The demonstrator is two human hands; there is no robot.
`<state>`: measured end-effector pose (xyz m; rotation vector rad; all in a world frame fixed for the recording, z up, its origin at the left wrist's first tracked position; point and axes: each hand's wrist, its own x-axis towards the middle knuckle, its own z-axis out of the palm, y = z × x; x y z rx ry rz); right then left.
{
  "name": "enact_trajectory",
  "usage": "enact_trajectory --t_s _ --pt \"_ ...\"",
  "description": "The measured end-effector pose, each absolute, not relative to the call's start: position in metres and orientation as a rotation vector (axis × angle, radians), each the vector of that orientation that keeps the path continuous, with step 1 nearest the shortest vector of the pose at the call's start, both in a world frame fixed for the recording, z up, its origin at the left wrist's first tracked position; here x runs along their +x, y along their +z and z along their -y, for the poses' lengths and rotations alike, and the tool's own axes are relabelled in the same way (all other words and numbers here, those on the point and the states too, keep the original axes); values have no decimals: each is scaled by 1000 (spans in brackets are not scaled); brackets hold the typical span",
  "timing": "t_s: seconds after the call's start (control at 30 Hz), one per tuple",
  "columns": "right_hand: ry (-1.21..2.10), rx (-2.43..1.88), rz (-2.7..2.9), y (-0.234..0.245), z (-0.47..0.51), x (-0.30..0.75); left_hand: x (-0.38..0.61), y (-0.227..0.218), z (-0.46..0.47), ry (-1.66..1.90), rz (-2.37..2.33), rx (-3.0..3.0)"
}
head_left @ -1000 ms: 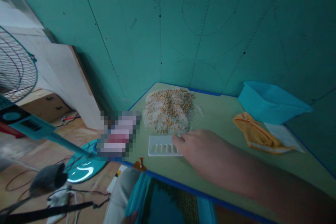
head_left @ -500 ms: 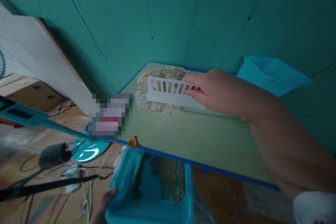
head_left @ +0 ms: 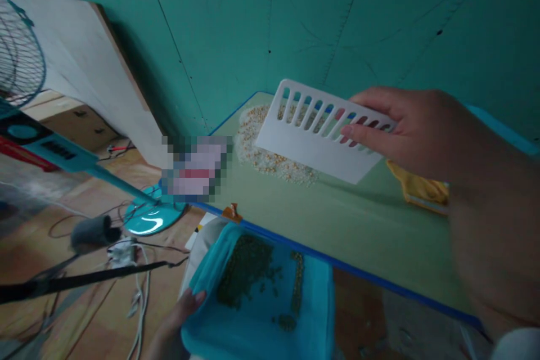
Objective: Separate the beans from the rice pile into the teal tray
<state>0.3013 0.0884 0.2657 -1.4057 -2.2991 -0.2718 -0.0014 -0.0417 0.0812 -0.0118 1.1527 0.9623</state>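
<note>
My right hand (head_left: 415,126) is closed on a white slotted plastic scraper (head_left: 314,138), held tilted in the air above the green table (head_left: 337,230). Behind and below the scraper lies a heap of small yellow and white grains (head_left: 270,152) near the table's far left corner. Lower down, my left hand (head_left: 179,315) grips the left edge of a teal plastic tray (head_left: 261,315), held below the table's blue front edge. The tray has dark and yellow grains spread inside it.
A yellow cloth (head_left: 422,191) lies on the table at the right, partly hidden by my arm. A teal wall rises behind. A fan with its teal base (head_left: 154,216), cables and a white board stand on the wooden floor at the left.
My right hand picked the scraper up off the table and raised it above the grain heap. The teal tray came further into view under the table edge.
</note>
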Motion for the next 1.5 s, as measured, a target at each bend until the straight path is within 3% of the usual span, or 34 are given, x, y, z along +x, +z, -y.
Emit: enact_trajectory --t_s 0.83,1.5 --pt "-274 -1467 2279 228 -88 296 21 96 39 993 -1218 80" --pt "-210 -1435 2362 224 -88 292 7 68 45 899 -1006 93"
